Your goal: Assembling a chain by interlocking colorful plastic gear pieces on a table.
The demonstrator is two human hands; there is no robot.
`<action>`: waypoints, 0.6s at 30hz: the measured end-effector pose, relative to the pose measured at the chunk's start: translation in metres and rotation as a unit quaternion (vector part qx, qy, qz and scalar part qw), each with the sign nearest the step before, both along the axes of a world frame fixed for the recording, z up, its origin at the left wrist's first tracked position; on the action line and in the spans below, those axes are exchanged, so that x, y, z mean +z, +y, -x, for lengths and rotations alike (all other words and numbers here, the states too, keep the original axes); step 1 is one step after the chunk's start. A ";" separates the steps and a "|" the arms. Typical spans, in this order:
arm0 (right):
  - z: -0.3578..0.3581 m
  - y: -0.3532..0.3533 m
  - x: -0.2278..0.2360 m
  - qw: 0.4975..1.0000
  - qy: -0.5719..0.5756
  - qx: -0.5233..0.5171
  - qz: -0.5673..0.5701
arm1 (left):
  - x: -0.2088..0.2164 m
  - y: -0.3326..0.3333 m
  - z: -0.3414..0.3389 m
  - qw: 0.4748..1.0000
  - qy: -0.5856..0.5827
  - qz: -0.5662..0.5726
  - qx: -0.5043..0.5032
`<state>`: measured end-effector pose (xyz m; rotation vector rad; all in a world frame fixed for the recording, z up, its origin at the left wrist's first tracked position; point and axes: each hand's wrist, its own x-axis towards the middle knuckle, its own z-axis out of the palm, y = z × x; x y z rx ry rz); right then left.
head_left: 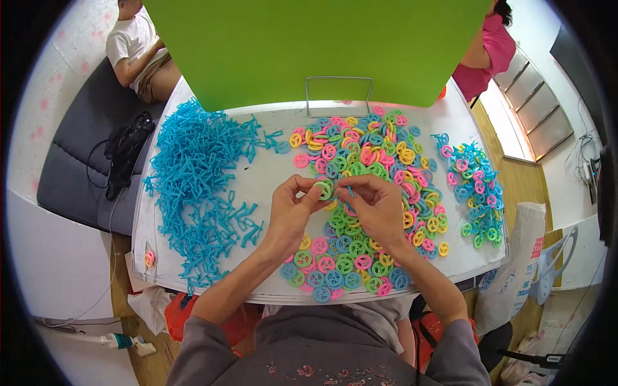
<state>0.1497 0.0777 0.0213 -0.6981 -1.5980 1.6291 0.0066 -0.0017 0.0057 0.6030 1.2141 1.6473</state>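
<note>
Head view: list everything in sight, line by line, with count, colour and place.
Table: one, white, centre.
Blue stick pieces: large heap, table left.
Round discs: large pile, pink, yellow, green, blue, table middle.
Assembled pieces: smaller pile, blue with coloured discs, table right.
Green board: one, behind table.
Wire stand: one, at the board.
Sofa: dark grey, left.
Other people: two, far corners.
Left hand: pinches green disc.
Right hand: pinches blue stick.
</note>
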 end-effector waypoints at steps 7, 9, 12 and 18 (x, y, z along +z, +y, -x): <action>0.002 -0.009 0.004 0.999 -0.042 -0.026 -0.005 | 0.003 -0.001 -0.003 0.999 0.041 0.001 0.004; 0.004 -0.011 -0.007 0.998 -0.013 -0.045 -0.051 | 0.002 0.000 -0.001 1.000 0.012 0.024 -0.007; 0.006 -0.009 -0.003 0.997 -0.036 -0.046 -0.040 | 0.001 0.001 -0.001 0.999 -0.026 0.033 -0.005; 0.004 -0.003 0.007 0.994 -0.012 -0.027 0.109 | 0.008 0.002 -0.014 0.990 0.100 -0.080 0.066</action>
